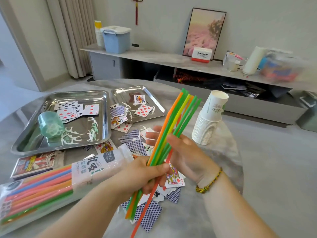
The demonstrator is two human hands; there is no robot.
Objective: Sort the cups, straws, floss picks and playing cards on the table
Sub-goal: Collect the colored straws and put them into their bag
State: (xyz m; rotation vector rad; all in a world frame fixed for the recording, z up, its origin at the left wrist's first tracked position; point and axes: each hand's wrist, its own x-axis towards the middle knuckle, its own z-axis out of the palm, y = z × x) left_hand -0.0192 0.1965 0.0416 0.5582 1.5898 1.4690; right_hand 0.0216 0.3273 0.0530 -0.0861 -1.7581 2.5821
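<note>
Closest to me, loose playing cards [151, 217] lie fanned across the table [257, 169], some face up, some showing blue backs, not yet gathered. Right above them the person's left hand [145, 174] is closed in a fist round the lower part of a bundle of straws [171, 124], green, orange and yellow, which tilts up and away to the right. The grip sits low, I'd guess so that the tops stay free to be squared up. One red straw [147, 206] hangs well below the others (it looks to be slipping out of the bunch).

The right hand [185, 155] is spread, fingers straight behind the bundle and thumb laid across the front, steadying rather than clamping; likely it is there to tap the straws level.

To the left lies the opened straw packet [51, 186], mouth turned toward the hands, which seems the natural home for this bundle. Just behind it sits a card box [32, 166].

Farther off, the large steel tray [56, 149] holds a teal cup [48, 125] on its side, floss picks [72, 136] and several cards mixed together. The smaller tray [159, 107] beyond has more cards and picks. At the right, near the table's far side, stands a tall stack of paper cups [209, 121], already nested upside down.
</note>
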